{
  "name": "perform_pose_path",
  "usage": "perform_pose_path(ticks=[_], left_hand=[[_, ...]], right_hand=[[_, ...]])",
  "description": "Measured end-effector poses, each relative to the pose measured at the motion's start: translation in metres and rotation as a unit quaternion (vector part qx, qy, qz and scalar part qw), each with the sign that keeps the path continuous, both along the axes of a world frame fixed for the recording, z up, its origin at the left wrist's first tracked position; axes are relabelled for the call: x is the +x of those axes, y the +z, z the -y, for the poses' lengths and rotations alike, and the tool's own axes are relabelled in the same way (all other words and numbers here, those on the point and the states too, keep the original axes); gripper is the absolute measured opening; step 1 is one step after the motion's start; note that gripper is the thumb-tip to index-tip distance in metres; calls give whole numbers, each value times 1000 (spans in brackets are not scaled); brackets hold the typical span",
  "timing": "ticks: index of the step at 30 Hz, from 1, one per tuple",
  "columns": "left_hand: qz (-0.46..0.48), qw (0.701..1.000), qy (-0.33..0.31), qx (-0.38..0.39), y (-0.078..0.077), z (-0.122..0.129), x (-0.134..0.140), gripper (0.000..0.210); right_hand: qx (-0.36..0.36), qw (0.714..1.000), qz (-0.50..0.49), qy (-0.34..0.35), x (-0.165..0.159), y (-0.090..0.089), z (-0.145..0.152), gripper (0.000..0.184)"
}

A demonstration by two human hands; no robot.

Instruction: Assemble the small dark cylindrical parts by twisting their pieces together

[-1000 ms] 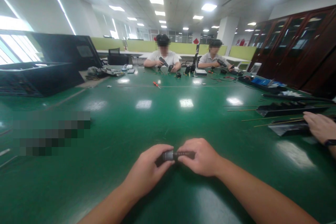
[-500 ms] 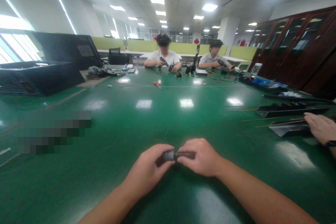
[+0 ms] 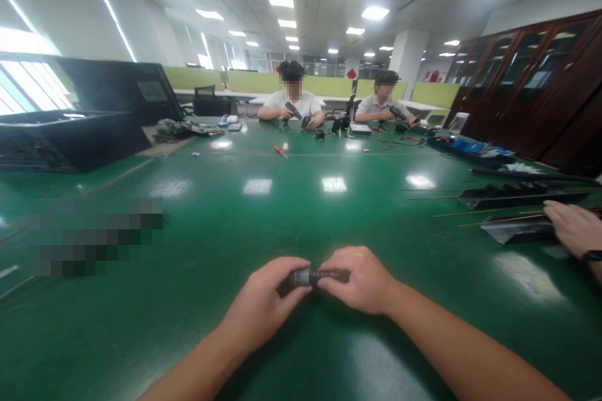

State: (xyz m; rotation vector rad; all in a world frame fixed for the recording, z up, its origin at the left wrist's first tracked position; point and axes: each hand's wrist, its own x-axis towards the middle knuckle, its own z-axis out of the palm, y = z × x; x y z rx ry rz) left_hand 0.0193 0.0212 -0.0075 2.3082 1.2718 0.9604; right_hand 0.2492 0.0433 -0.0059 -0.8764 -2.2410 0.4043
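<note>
My left hand (image 3: 263,301) is closed around a short grey cylinder (image 3: 301,277), thumb and fingers gripping it from both sides. From its right end a thin, dark ribbed shaft (image 3: 313,276) runs toward my right hand (image 3: 360,282). The fingers of that hand pinch the dark shaft, and part of it shows behind the fingertips. Both parts lie in line, level, just above or on the green table (image 3: 282,219); contact with the top cannot be made out. The exact kind of the object is too blurred to tell.
At the right edge another person's hand (image 3: 571,229) rests by black metal channels (image 3: 522,229) and thin rods. An orange screwdriver (image 3: 281,151) lies farther off. Two people sit opposite, holding power drills. A large black case (image 3: 70,144) stands at left.
My left hand has shifted very slightly left, and a little more of the dark ribbed shaft shows between my hands. Otherwise the scene stays the same.
</note>
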Motion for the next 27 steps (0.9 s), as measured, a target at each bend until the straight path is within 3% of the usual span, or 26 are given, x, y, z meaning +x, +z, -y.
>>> perform_pose_path(ticks=[27], left_hand=[[-6,1000,4,3,1,-2,-3,27]], right_hand=[[-2,1000,4,-9,1,3,0,14]])
